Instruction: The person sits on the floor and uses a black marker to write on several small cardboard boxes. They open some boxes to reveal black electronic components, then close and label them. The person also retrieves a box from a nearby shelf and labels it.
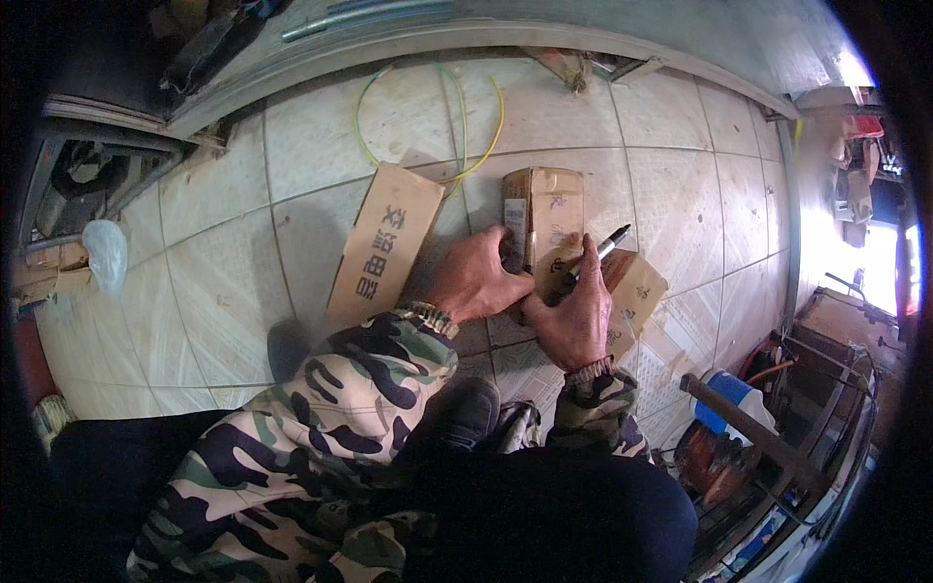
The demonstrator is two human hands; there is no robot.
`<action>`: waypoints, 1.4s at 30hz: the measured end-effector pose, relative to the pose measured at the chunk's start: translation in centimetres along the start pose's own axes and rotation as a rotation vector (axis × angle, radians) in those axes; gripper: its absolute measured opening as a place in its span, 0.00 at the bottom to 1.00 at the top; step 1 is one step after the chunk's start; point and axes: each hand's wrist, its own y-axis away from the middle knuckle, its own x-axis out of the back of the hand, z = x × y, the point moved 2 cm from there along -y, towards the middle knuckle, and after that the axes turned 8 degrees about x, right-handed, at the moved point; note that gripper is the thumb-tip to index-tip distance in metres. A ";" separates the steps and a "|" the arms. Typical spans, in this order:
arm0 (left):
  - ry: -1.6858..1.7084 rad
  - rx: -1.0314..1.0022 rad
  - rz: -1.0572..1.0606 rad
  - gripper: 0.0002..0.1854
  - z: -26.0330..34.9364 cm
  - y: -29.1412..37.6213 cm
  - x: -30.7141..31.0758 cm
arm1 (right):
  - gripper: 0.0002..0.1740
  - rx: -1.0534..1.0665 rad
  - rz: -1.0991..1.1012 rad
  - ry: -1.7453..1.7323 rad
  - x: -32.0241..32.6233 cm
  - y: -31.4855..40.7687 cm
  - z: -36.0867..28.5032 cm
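A closed cardboard box [557, 208] with handwriting on top and a white label on its side lies on the tiled floor before me. My left hand [481, 277] has thumb and fingers bent against its left side and near end. My right hand [576, 313] is at the near right of the same box, with a marker pen [606, 246] held between its fingers, dark end pointing away. The fingertips of both hands nearly meet at the box's near end; their exact contact is partly hidden.
A long printed carton [383, 240] lies left, a smaller handwritten carton [638, 295] right. Yellow-green wire [464, 109] loops on the floor beyond. A metal-framed bench [466, 36] crosses the far side. A plastic bag [106, 255] is left; a metal frame [758, 430] with clutter stands right.
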 end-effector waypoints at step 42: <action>-0.103 -0.159 0.364 0.15 -0.8 1.4 -1.0 | 0.60 0.084 0.132 0.147 -2.2 0.8 -1.8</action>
